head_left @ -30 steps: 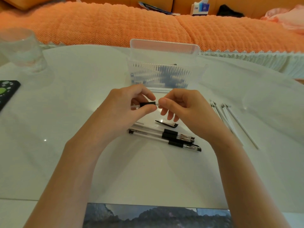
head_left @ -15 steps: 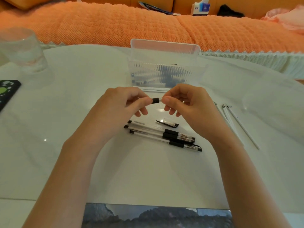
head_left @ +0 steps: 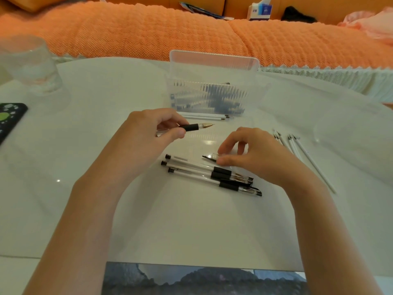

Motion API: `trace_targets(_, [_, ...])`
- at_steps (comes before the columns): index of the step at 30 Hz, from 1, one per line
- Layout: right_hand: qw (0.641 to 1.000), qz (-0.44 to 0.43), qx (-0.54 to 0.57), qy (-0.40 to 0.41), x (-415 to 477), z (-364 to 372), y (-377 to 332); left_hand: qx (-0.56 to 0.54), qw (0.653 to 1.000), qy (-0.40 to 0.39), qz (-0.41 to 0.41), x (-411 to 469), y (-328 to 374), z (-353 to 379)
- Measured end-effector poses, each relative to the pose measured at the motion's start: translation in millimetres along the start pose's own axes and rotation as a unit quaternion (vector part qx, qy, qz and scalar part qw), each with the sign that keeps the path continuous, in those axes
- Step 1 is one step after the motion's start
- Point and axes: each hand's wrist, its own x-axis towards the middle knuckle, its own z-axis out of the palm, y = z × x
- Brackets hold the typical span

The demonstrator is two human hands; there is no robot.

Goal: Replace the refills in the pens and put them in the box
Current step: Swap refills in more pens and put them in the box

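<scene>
My left hand (head_left: 146,133) grips an uncapped pen (head_left: 194,126) with a black grip and a gold tip that points right. Lower down, my right hand (head_left: 253,154) pinches a clear pen cap (head_left: 212,156) with a black clip that lies on the white table. Three capped pens (head_left: 210,174) lie side by side just below that hand. The clear ribbed box (head_left: 212,81) stands open behind the hands, with several pens inside. Two white refills (head_left: 204,116) lie in front of the box.
Several more white refills (head_left: 297,150) lie on the table to the right. A glass (head_left: 29,64) stands at the far left, a phone (head_left: 8,120) below it. An orange sofa cover (head_left: 191,28) runs behind the table. A dark picture (head_left: 202,277) lies at the near edge.
The hands have parted. My right hand let go of the pen's tip end and dropped to the cap on the table. My left hand keeps the pen, its gold tip now showing.
</scene>
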Motion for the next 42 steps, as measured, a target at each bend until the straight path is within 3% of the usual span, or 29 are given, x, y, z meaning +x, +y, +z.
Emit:
trace_targets(4, [1.000, -0.014, -0.011, 0.020, 1, 2, 0, 0.004, 1.000, -0.001, 0.005, 0, -1, 0])
trace_targets(14, [0.987, -0.051, 0.109, 0.106, 0, -8, -2, 0.007, 1.000, -0.006, -0.002, -1, 1, -2])
trace_targets(42, [0.974, -0.089, 0.172, 0.118, 1, 1, -16, 0.013, 0.999, -0.022, 0.030, 0, 8, 9])
